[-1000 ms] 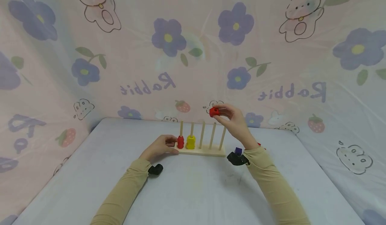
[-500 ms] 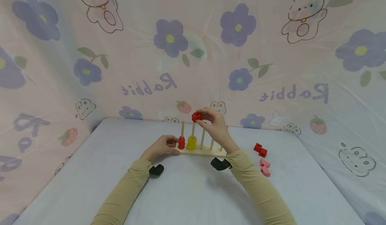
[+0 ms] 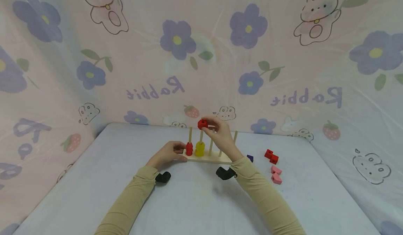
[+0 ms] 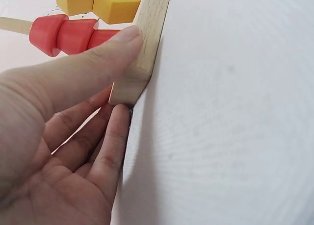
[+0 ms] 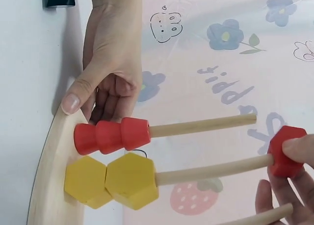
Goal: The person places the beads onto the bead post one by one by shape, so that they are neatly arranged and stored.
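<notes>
My right hand (image 3: 221, 136) pinches a red hexagonal bead (image 5: 278, 159) between thumb and fingers. In the right wrist view the bead is at the tip of the second peg (image 5: 216, 170) of a wooden peg board (image 3: 209, 159). Two yellow hexagonal beads (image 5: 131, 180) sit low on that same peg. The leftmost peg carries a stack of red tapered beads (image 5: 109, 136). My left hand (image 3: 167, 153) grips the board's left end, thumb (image 4: 128, 36) on the base and fingers against its end.
Right of the board lie two red blocks (image 3: 274, 159), two pink blocks (image 3: 276, 178) and a dark purple block (image 3: 250, 158), partly behind the right forearm. A patterned cloth (image 3: 204, 63) hangs at the table's back edge.
My right hand has brought the red bead leftward and down from beyond the right pegs to the second peg's tip. The left hand has stayed on the board's end.
</notes>
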Demonstrator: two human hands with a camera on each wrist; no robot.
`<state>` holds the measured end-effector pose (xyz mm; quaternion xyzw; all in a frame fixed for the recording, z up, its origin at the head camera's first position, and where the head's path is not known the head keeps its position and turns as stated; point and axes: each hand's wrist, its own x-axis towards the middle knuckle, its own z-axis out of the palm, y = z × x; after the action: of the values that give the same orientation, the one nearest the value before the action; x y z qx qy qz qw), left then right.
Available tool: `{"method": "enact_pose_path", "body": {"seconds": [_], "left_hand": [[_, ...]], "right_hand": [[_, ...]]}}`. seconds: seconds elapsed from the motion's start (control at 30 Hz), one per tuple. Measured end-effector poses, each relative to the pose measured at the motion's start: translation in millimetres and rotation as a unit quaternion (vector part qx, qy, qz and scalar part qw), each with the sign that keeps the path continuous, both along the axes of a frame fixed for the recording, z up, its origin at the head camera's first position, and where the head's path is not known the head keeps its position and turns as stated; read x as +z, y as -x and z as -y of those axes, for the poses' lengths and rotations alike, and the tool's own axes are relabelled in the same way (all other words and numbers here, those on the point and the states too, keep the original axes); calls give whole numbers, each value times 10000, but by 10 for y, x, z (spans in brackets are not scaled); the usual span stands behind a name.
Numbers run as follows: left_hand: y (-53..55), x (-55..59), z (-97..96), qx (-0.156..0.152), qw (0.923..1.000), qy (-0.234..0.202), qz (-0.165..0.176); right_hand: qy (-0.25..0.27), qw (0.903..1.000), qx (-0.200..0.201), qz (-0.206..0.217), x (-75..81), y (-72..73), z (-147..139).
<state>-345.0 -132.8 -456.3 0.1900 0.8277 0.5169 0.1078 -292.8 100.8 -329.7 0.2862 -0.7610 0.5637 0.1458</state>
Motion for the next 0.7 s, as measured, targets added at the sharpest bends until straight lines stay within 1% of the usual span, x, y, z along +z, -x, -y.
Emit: {"method": "enact_pose_path", "body": {"seconds": [0.13, 0.27, 0.43, 0.5, 0.7], "left_hand": [[-6, 4, -13, 60, 10000, 4, 43], [-3, 1, -12, 105, 9999, 49, 52], [-10, 1, -15, 86, 10000, 23, -1], [-13, 2, -17, 82, 10000, 15, -2], [-21, -4, -16, 108, 9999, 104, -22]], "right_hand": [[-24, 9999, -134, 40, -13, -10, 14], [-21, 9993, -372, 85, -70, -8, 25], [139, 9974, -659, 269, -275, 124, 18], [228, 9965, -712, 378, -358, 185, 14], [349, 9937, -811, 696, -504, 198, 25]]}}
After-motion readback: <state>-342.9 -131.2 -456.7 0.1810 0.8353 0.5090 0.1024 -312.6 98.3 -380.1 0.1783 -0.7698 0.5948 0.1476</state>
